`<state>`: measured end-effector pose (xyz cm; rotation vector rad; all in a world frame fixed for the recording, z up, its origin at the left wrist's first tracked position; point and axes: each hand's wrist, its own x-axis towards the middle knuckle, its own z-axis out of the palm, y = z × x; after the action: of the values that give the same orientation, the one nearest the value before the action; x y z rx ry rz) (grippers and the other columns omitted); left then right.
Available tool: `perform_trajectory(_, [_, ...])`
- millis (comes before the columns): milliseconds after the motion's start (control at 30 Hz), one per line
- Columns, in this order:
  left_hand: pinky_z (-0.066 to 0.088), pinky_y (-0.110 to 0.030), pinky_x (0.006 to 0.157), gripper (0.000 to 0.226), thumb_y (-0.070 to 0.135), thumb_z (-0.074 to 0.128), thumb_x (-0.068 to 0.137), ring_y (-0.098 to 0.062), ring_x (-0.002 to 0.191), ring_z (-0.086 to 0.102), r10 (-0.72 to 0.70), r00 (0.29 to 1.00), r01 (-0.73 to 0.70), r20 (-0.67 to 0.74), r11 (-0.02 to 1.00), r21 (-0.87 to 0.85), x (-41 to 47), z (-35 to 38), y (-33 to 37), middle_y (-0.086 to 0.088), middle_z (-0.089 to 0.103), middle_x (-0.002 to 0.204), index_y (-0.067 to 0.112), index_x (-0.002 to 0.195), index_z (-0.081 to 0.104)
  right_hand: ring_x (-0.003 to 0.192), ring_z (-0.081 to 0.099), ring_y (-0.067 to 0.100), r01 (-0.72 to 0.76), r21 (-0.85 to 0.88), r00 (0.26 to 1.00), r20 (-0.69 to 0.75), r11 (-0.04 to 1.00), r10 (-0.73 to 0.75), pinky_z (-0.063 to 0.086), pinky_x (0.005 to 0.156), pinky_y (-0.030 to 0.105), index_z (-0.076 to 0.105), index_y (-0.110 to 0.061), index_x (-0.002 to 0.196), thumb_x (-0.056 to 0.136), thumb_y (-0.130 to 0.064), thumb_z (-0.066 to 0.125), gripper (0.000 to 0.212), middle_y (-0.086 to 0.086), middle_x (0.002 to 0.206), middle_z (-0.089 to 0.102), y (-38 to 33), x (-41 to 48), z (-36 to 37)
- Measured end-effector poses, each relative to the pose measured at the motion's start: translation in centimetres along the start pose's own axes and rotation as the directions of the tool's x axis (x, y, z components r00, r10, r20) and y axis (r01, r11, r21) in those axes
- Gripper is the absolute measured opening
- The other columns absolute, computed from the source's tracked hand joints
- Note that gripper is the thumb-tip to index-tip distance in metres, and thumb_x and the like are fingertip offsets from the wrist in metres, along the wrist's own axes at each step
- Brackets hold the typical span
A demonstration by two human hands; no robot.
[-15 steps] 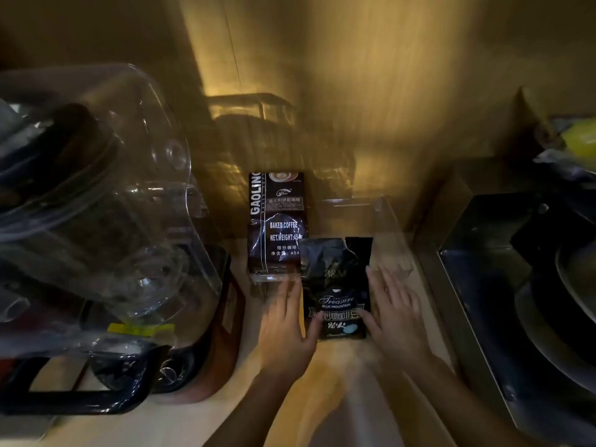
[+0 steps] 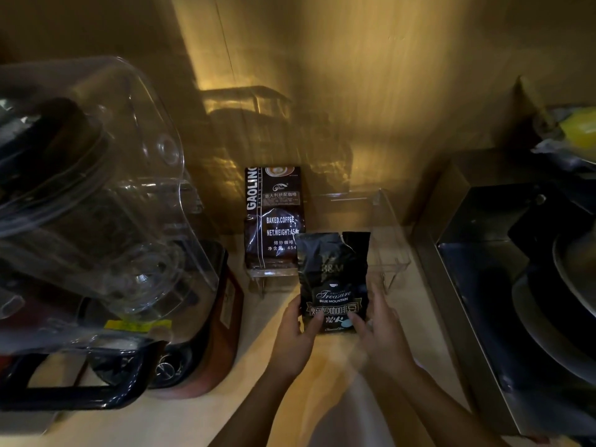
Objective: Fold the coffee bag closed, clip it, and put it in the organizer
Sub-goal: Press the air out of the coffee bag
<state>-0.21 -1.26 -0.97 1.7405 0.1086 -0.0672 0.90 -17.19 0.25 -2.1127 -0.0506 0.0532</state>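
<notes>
A black coffee bag point(image 2: 333, 275) labelled "Treasure Blue Mountain" stands upright on the counter, its torn top edge unfolded. My left hand point(image 2: 295, 340) grips its lower left corner and my right hand point(image 2: 380, 333) grips its lower right corner. Just behind the bag is a clear plastic organizer point(image 2: 387, 240) against the wall. A second, dark brown "Gaoling" coffee bag point(image 2: 274, 217) stands upright in the organizer's left side. No clip is visible.
A large blender with a clear jar point(image 2: 96, 201) and red-brown base point(image 2: 206, 333) crowds the left. A steel stove top point(image 2: 483, 285) with a dark pan point(image 2: 564, 301) borders the right. The wooden wall rises close behind the organizer.
Both hands have closed in on the black bag's lower corners; before, their fingers lay spread beside it. The bag stays in about the same spot.
</notes>
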Motion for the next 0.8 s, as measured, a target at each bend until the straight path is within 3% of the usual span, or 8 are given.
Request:
perform_trajectory(100, [0.053,-0.018,0.070,0.033,0.008,0.064,0.082,-0.015,0.105,0.056,-0.074,0.995,0.066,-0.062,0.989,-0.131,0.3,-0.1,0.4,-0.003,0.060,0.112,0.026,0.107,0.053,0.111,0.053,0.021,-0.086,0.126,0.995,-0.046,0.988,0.092,0.047,0.092,0.047,0.035,-0.019,0.129,0.083,-0.010,0.061,0.054,0.004,0.120,0.056,-0.2,0.6,-0.4])
perform_trajectory(200, [0.049,-0.011,0.054,0.030,-0.003,0.068,0.075,-0.010,0.088,0.060,-0.144,0.979,0.112,-0.143,0.970,-0.214,0.7,-0.2,1.0,-0.003,0.063,0.096,0.019,0.092,0.056,0.096,0.059,0.024,-0.154,0.157,0.983,-0.071,0.976,0.167,0.051,0.079,0.040,0.048,-0.021,0.101,0.079,-0.012,0.066,0.030,-0.004,0.094,0.060,-0.4,1.2,-0.5])
perform_trajectory(333, [0.051,-0.015,0.052,0.036,0.000,0.074,0.070,-0.010,0.079,0.062,-0.152,0.976,0.120,-0.155,0.972,-0.201,0.7,0.9,1.7,0.000,0.062,0.088,0.020,0.087,0.049,0.093,0.059,0.027,-0.199,0.104,0.978,-0.049,0.974,0.205,0.053,0.077,0.050,0.045,-0.011,0.096,0.068,-0.025,0.077,0.045,0.010,0.099,0.062,-1.0,1.8,0.2])
perform_trajectory(433, [0.052,-0.013,0.053,0.041,0.002,0.078,0.067,-0.002,0.072,0.065,-0.123,0.979,0.090,-0.164,0.976,-0.198,0.7,1.7,2.1,0.002,0.064,0.087,0.022,0.088,0.049,0.095,0.056,0.029,-0.213,0.053,0.973,-0.084,0.976,0.217,0.051,0.077,0.050,0.043,-0.012,0.094,0.059,-0.033,0.082,0.056,0.011,0.100,0.060,-1.5,1.8,0.7])
perform_trajectory(533, [0.055,-0.022,0.062,0.034,0.001,0.076,0.069,-0.013,0.078,0.067,-0.121,0.969,0.085,-0.214,0.982,-0.171,0.9,1.7,1.9,-0.003,0.067,0.087,0.021,0.086,0.053,0.090,0.058,0.027,-0.203,0.003,0.969,-0.140,0.979,0.202,0.053,0.074,0.045,0.049,-0.011,0.096,0.061,-0.034,0.081,0.052,0.010,0.096,0.063,-1.3,1.8,0.7])
perform_trajectory(633, [0.055,-0.036,0.070,0.027,-0.002,0.074,0.070,-0.021,0.078,0.066,-0.157,0.952,0.106,-0.261,0.974,-0.200,1.1,1.6,1.8,-0.007,0.068,0.082,0.015,0.080,0.057,0.080,0.062,0.024,-0.185,-0.052,0.966,-0.193,0.981,0.172,0.052,0.068,0.036,0.058,-0.011,0.093,0.070,-0.031,0.074,0.034,0.010,0.088,0.068,-1.2,1.8,0.5])
perform_trajectory(733, [0.054,-0.024,0.055,0.021,-0.001,0.070,0.073,-0.009,0.059,0.064,-0.182,0.951,0.111,-0.250,0.956,-0.273,1.6,0.9,2.0,-0.002,0.066,0.063,0.007,0.066,0.052,0.076,0.062,0.028,-0.142,-0.106,0.970,-0.214,0.984,0.117,0.052,0.066,0.039,0.061,-0.007,0.086,0.079,-0.029,0.066,0.024,0.014,0.084,0.068,-1.0,2.1,0.2])
perform_trajectory(800, [0.046,-0.013,0.045,0.027,0.000,0.063,0.080,0.002,0.046,0.055,-0.155,0.968,0.093,-0.197,0.951,-0.295,1.9,0.2,2.3,0.009,0.059,0.049,0.008,0.060,0.047,0.075,0.062,0.031,-0.140,-0.037,0.972,-0.197,0.989,0.130,0.053,0.066,0.044,0.060,-0.004,0.080,0.083,-0.025,0.062,0.021,0.016,0.080,0.068,-0.5,2.4,-0.3])
